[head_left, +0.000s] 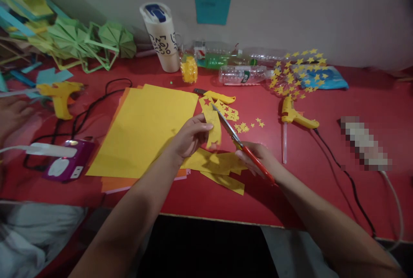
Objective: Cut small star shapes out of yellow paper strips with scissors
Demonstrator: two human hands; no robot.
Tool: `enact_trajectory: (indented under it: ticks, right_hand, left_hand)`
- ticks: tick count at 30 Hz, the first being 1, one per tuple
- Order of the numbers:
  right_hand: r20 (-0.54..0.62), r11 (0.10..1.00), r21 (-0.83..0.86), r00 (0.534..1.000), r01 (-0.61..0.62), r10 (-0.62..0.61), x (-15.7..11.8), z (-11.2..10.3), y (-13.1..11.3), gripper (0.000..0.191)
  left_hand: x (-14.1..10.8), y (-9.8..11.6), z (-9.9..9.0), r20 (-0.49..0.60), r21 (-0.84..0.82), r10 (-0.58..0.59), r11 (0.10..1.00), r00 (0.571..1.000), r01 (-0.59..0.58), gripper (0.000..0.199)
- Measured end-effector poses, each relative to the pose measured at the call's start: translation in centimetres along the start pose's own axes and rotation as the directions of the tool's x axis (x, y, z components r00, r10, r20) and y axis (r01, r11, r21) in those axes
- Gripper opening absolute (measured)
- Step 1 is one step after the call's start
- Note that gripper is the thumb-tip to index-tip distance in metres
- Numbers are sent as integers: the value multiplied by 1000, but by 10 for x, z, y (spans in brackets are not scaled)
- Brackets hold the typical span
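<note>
My left hand (192, 135) pinches a small yellow paper strip (213, 128) upright above the table. In my right hand (258, 157) is a pair of red-handled scissors (237, 140), its blades pointing up and left beside the strip's top edge. Whether the blades touch the paper I cannot tell. Below both hands lie more yellow strips (222, 181). Just beyond them are paper scraps with star-shaped holes (229, 112) and several loose yellow stars (241, 128). A yellow-handled cutter (222, 96) rests behind the scraps.
Left of me is a stack of yellow sheets (145, 127) over orange ones. Hot glue guns (298, 116) lie at both sides, with cables. Bottles (243, 75), a white tumbler (161, 41) and a star cluster (298, 73) stand behind. Another person's hand (13, 114) is at far left, near a purple power socket (67, 162).
</note>
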State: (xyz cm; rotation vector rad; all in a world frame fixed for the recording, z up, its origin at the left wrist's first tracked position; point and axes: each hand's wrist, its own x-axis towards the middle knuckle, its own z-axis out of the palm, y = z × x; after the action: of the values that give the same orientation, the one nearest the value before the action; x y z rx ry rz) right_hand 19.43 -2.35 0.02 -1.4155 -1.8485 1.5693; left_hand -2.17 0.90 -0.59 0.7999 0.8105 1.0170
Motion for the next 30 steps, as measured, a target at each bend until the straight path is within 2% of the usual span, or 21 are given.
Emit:
enact_trajectory:
  ticks: [3,7,12,18,21,24,30]
  right_hand:
    - [-30,1000,-17,999,16,-16,0,0,0,55]
    - [-28,999,-19,999,30,-31,1,1,2,55]
    - [-32,999,-28,999,35,-36,2,1,3,56]
    - [11,999,-44,1000,15,-14,3,-1,2,56]
    - [27,999,-54,1000,0,2,3,-2,1,57]
    - [60,999,-55,998,-3,6,3,-4,4,59]
    - [126,993,-106,991,53,-39,5,-11,15,62]
  left_hand:
    - [1,2,1,-37,-4,18,1000,999,-18,20]
    - [4,5,1,-151,-28,116,992,982,-121,17]
    - [5,10,-2,-150,-2,147,989,978,-149,22]
    - [7,13,-4,-194,152,232,967,953,-205,15]
    - [7,14,-6,-225,246,277,944,934,-221,19]
    - [6,17,-10,-219,306,300,925,928,-227,19]
    - [3,26,-17,-154,361,254,914,955,-185,17]
